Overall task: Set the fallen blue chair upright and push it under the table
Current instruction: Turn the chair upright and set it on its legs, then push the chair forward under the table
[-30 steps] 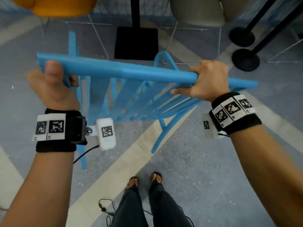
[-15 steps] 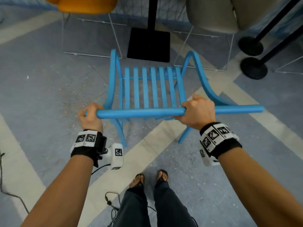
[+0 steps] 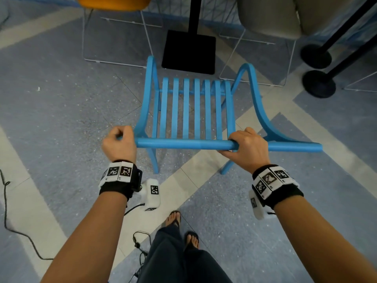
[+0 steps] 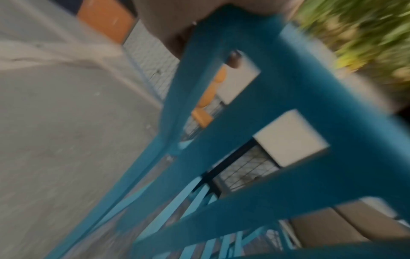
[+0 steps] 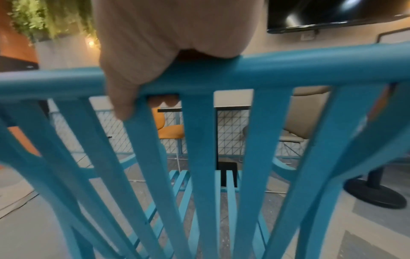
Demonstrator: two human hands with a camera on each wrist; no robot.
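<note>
Since a second ago the chair point(image 3: 196, 111) has swung from tilted in the air to upright on the floor point(image 3: 51, 103), its seat slats facing the table base point(image 3: 188, 51) ahead. The right hand point(image 3: 247, 149) is curled over the top rail; the left hand point(image 3: 119, 142) is fisted round the rail's left end. The tabletop is cut off above the head view, and the left wrist view is blurred. Open floor lies between the chair's front and the table base. An orange chair point(image 3: 114, 3) stands at the left of that base and a beige chair point(image 3: 269, 15) at the right, with two black stands point(image 3: 318, 83) further right. The floor is blue-grey with cream stripes; a cable point(image 3: 12, 227) trails at its left edge.
</note>
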